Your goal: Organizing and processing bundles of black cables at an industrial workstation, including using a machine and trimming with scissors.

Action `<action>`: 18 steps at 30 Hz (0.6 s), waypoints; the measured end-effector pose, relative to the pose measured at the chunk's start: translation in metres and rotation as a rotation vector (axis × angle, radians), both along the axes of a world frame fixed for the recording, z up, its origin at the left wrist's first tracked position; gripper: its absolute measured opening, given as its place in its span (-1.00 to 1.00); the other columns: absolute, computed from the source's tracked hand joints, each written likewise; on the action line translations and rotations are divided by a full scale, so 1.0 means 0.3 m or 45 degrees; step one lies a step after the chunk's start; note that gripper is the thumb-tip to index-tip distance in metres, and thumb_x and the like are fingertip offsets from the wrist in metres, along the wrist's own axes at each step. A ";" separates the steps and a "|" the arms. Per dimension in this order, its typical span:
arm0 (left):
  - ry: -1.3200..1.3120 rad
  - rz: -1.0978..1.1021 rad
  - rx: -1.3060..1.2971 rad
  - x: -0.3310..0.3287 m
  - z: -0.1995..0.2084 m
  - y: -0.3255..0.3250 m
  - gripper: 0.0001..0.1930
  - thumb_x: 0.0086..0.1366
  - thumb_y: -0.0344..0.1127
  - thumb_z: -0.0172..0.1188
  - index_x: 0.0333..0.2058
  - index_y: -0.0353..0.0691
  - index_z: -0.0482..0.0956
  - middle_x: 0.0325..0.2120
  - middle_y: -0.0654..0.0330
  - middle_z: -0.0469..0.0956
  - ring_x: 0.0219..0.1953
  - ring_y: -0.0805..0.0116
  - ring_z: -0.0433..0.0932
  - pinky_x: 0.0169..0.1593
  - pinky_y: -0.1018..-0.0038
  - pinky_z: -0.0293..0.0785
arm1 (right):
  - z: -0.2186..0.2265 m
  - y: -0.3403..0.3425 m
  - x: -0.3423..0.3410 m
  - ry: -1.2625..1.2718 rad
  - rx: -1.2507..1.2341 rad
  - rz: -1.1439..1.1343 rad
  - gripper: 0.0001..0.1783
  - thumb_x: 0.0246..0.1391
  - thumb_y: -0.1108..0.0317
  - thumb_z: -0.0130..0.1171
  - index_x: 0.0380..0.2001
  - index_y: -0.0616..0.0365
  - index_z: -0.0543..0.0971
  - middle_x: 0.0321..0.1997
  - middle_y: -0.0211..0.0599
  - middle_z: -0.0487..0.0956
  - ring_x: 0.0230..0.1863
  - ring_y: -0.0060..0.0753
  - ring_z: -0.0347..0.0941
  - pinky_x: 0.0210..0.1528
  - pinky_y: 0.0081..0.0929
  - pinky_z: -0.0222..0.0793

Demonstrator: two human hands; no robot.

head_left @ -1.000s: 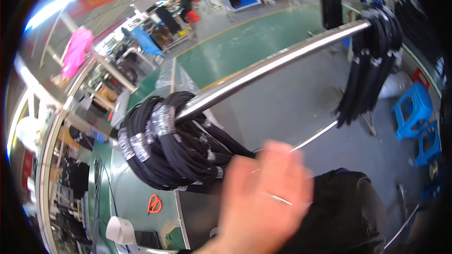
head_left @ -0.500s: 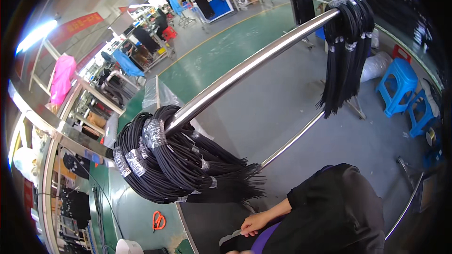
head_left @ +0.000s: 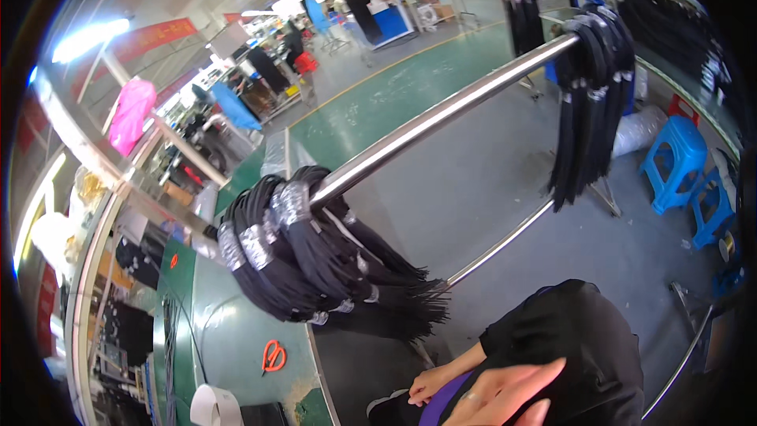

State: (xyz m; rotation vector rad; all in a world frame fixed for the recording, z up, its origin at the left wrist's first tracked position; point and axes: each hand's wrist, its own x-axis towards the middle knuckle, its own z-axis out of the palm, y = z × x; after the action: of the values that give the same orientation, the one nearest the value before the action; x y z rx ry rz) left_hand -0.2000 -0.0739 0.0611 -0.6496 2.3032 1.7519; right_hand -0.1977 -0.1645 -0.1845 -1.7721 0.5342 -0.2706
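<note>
A thick bundle of black cords with silver wraps hangs over the near end of a long steel rail. A second, slimmer bundle of black cords hangs at the rail's far end. My right hand shows as a blurred shape at the lower edge, well below the cords and touching none of them; its grip is unclear. My left hand is out of view. Under it a person in a black top is bent low, with a hand near the floor.
Orange scissors and a white tape roll lie on a green worktable at lower left. Blue stools stand at right. A lower rack bar crosses the grey floor. More racks of dark goods stand behind.
My right hand was raised near the cord bundle a second ago and has dropped to the lower edge. The view has tilted, bringing the person in black into sight.
</note>
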 end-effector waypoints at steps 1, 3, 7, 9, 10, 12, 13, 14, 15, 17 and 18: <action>0.085 0.138 0.073 -0.020 0.006 -0.007 -0.66 0.13 -0.32 0.04 -0.09 -0.21 0.34 -0.12 0.15 0.38 -0.08 0.34 0.36 -0.01 0.51 0.25 | 0.007 -0.009 0.017 0.004 -0.008 0.056 -0.57 0.08 0.03 -0.16 -0.43 0.19 0.49 -0.58 -0.40 0.51 -0.52 -0.55 0.43 -0.45 -0.55 0.32; 0.264 0.434 0.207 -0.033 0.034 -0.034 -0.69 0.13 -0.35 0.03 -0.11 -0.21 0.35 -0.15 0.16 0.39 -0.10 0.37 0.36 -0.04 0.53 0.27 | 0.034 -0.021 -0.021 -0.034 -0.062 0.191 -0.58 0.08 0.04 -0.16 -0.40 0.19 0.48 -0.56 -0.38 0.51 -0.50 -0.53 0.43 -0.44 -0.54 0.32; 0.681 0.999 0.424 0.009 0.207 -0.177 -0.74 0.14 -0.40 0.00 -0.15 -0.22 0.36 -0.19 0.18 0.40 -0.13 0.42 0.37 -0.09 0.57 0.31 | 0.191 -0.147 -0.042 -0.124 -0.160 0.458 -0.60 0.08 0.05 -0.16 -0.36 0.19 0.46 -0.52 -0.33 0.51 -0.47 -0.49 0.43 -0.42 -0.51 0.32; 0.606 1.445 0.278 0.131 0.185 -0.214 -0.79 0.16 -0.45 -0.04 -0.19 -0.28 0.36 -0.30 0.14 0.45 -0.17 0.42 0.40 -0.07 0.52 0.31 | 0.288 -0.242 -0.023 -0.180 -0.198 0.576 -0.61 0.08 0.06 -0.15 -0.34 0.19 0.45 -0.51 -0.30 0.50 -0.45 -0.47 0.43 -0.41 -0.50 0.31; 0.588 1.455 0.216 0.215 0.168 -0.202 -0.79 0.16 -0.39 -0.04 -0.19 -0.20 0.40 -0.29 0.14 0.45 -0.19 0.33 0.40 -0.09 0.52 0.28 | 0.313 -0.266 0.009 -0.212 -0.210 0.634 -0.61 0.08 0.07 -0.15 -0.32 0.19 0.44 -0.50 -0.29 0.50 -0.44 -0.46 0.43 -0.40 -0.49 0.31; 0.530 1.477 0.056 0.380 0.129 -0.128 -0.78 0.17 -0.28 -0.01 -0.19 -0.09 0.43 -0.27 0.11 0.45 -0.17 0.23 0.40 -0.10 0.55 0.25 | 0.368 -0.267 0.133 -0.263 -0.201 0.700 -0.61 0.07 0.08 -0.15 -0.30 0.19 0.43 -0.48 -0.26 0.50 -0.43 -0.44 0.43 -0.39 -0.47 0.31; 0.488 1.508 -0.071 0.440 0.108 -0.075 -0.77 0.17 -0.23 0.00 -0.19 -0.06 0.43 -0.25 0.07 0.45 -0.13 0.22 0.41 -0.09 0.57 0.24 | 0.372 -0.292 0.190 -0.295 0.009 0.780 -0.61 0.09 0.07 -0.19 -0.28 0.19 0.42 -0.48 -0.27 0.50 -0.43 -0.45 0.43 -0.39 -0.50 0.32; 0.502 1.699 -0.118 0.516 0.052 -0.008 -0.79 0.15 -0.36 -0.02 -0.20 -0.19 0.40 -0.30 0.07 0.45 -0.19 0.29 0.43 -0.08 0.52 0.28 | 0.384 -0.316 0.281 -0.329 0.222 0.858 -0.60 0.11 0.07 -0.22 -0.26 0.19 0.41 -0.49 -0.27 0.50 -0.44 -0.47 0.43 -0.39 -0.52 0.34; 0.515 1.896 -0.171 0.580 0.007 0.055 -0.80 0.14 -0.48 -0.04 -0.22 -0.32 0.36 -0.34 0.06 0.46 -0.25 0.36 0.45 -0.07 0.46 0.31 | 0.441 -0.308 0.340 -0.362 0.203 0.964 -0.58 0.12 0.05 -0.24 -0.27 0.18 0.41 -0.48 -0.26 0.50 -0.44 -0.47 0.44 -0.39 -0.53 0.34; 0.232 2.162 -0.342 0.673 0.000 0.246 -0.79 0.13 -0.49 -0.02 -0.22 -0.32 0.39 -0.34 0.07 0.46 -0.27 0.36 0.45 -0.13 0.46 0.33 | 0.518 -0.248 0.459 -0.432 0.227 1.217 -0.55 0.12 0.02 -0.27 -0.28 0.19 0.42 -0.47 -0.24 0.52 -0.44 -0.47 0.46 -0.38 -0.53 0.36; -0.065 2.354 -0.507 0.688 0.035 0.343 -0.79 0.12 -0.49 -0.01 -0.22 -0.32 0.42 -0.33 0.08 0.47 -0.29 0.36 0.45 -0.18 0.46 0.34 | 0.517 -0.192 0.524 -0.471 0.273 1.356 -0.53 0.12 0.00 -0.28 -0.28 0.19 0.42 -0.46 -0.22 0.53 -0.44 -0.45 0.47 -0.37 -0.53 0.36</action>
State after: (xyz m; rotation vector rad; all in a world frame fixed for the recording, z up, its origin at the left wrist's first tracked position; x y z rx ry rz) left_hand 0.0064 0.0291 0.0716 -3.4509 1.6983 1.2434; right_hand -0.0406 -0.2221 -0.0295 -1.5196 -0.6366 0.2054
